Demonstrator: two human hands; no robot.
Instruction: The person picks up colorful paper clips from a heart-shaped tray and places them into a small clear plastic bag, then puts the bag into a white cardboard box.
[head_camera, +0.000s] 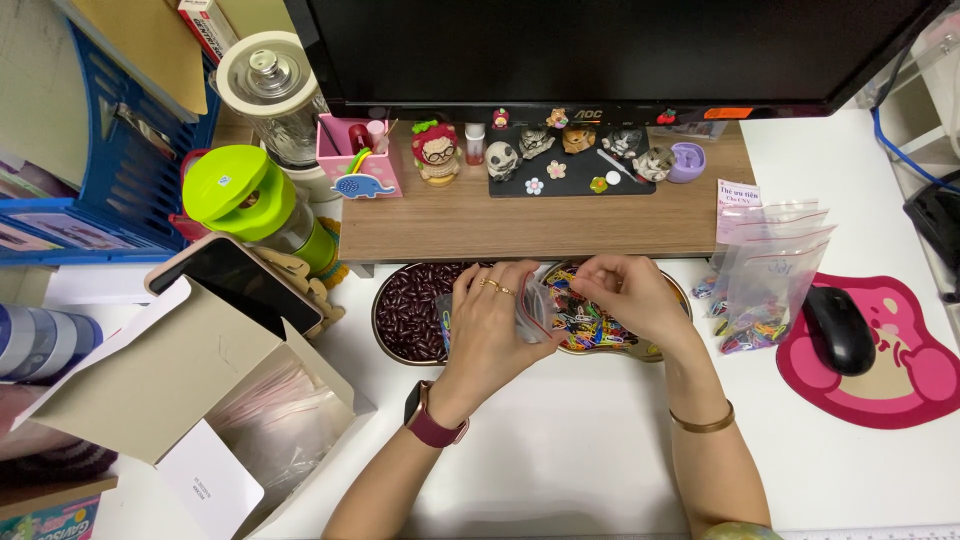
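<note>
Bright, even light falls from overhead onto the white surface (560, 450) in front of me, leaving only soft, faint shadows under my forearms. The dark monitor (600, 50) above stays a flat black with no glare. Clear plastic bags (770, 255) to my right catch pale sheen. Focus is sharp across the middle; the wide lens bends lines near the edges.

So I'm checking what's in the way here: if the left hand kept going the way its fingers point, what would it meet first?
Probably the small clear bag that the left hand already holds with the right hand. Beyond it lies the tray of coloured clips, then the wooden shelf; depth is unclear.
</note>
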